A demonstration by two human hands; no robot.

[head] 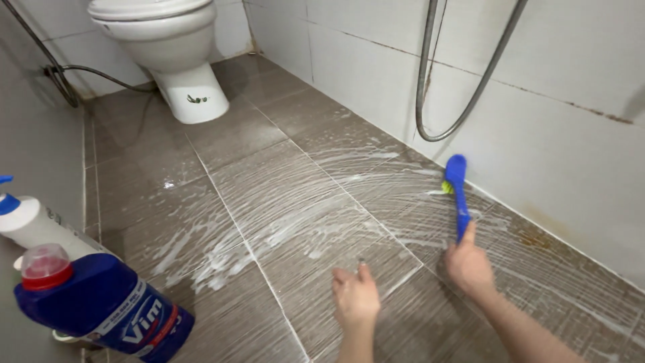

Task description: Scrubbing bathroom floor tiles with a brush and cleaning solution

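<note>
Right hand (468,266) grips one blue brush (458,191); left hand (356,296) spread empty near two bottles (101,299).

Two bare hands, left (357,296) and right (468,267); one blue scrubbing brush (458,193); two cleaner bottles, one dark blue (101,302) and one white (30,225); one toilet (168,47); one shower hose (463,74).
</note>
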